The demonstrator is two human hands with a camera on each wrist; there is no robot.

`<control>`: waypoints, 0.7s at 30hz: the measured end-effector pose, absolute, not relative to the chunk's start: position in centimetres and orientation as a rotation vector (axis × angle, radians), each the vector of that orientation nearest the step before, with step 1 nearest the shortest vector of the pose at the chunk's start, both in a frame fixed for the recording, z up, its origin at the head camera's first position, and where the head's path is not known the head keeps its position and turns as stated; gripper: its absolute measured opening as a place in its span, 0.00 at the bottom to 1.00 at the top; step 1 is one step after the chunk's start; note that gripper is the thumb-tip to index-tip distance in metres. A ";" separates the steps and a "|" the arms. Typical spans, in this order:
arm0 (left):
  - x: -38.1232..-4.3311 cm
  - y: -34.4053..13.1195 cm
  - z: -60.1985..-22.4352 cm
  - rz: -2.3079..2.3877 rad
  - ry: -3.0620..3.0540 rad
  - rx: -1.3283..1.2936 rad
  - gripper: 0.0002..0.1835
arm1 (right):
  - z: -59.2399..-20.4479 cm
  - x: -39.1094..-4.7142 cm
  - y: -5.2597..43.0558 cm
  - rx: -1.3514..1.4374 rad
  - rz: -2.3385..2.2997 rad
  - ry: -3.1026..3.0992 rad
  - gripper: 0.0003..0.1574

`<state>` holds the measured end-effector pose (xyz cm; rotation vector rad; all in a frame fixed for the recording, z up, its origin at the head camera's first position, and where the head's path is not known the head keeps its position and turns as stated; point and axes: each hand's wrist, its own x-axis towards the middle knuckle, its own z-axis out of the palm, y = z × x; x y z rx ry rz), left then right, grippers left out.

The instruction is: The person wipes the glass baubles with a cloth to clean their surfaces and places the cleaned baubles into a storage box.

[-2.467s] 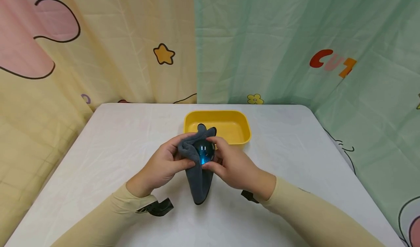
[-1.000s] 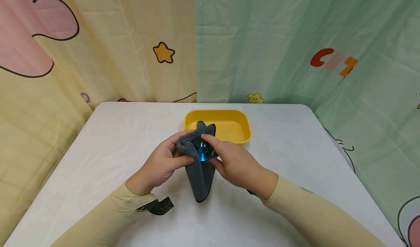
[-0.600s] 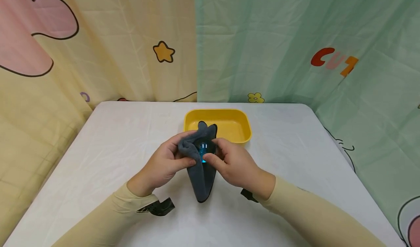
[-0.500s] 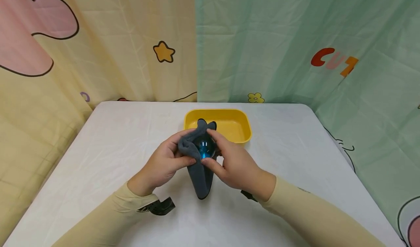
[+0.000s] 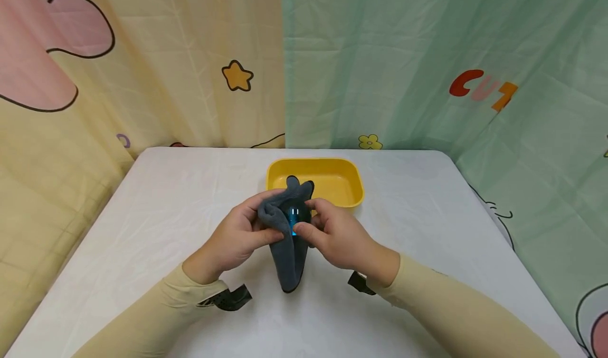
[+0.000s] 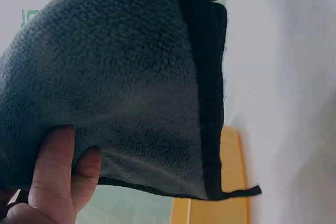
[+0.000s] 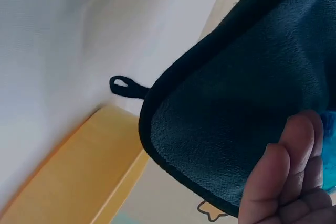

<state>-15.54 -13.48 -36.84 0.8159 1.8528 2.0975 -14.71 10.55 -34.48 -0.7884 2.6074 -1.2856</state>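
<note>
My left hand (image 5: 233, 236) grips a grey plush cloth (image 5: 288, 265) with a black border, bunched around one side of a glossy blue ball (image 5: 297, 211). On the ball's right side, the thumb and fingers of my right hand (image 5: 349, 242) hold it. Both hands are above the table, just in front of the yellow tub. The left wrist view has the cloth (image 6: 121, 72) across most of it, fingers (image 6: 55, 171) pressed to its outside. From the right wrist, curled fingers (image 7: 268, 177) lie against the cloth (image 7: 226, 108), with a blue sliver of the ball (image 7: 329, 153) at the edge.
Behind the hands stands a yellow plastic tub (image 5: 339, 184), partly covered by the cloth in the head view. A white-covered table (image 5: 190, 184) lies beneath. Printed curtains (image 5: 370, 57) hang along its back and sides. From the cloth's corner sticks a black loop (image 7: 126, 86).
My right thumb and fingers have shifted repeatedly over the ball; half a second ago they were spread wider, now closer together. The cloth has swayed slightly. My left hand keeps its grip almost still.
</note>
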 end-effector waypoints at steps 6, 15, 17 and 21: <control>-15.6 -13.6 -36.8 2.098 1.883 0.783 0.41 | -34.3 -14.4 10.3 -0.888 -1.149 2.727 0.41; -15.6 -14.0 -36.7 2.095 1.821 0.817 0.41 | -33.9 -14.6 10.6 -1.142 -0.658 2.960 0.45; -15.6 -14.0 -36.7 2.093 1.813 0.838 0.41 | -34.0 -14.6 10.7 -1.125 -0.722 2.936 0.45; -15.5 -13.8 -36.6 2.085 1.826 0.827 0.42 | -34.3 -14.6 10.6 -0.925 -1.106 2.697 0.35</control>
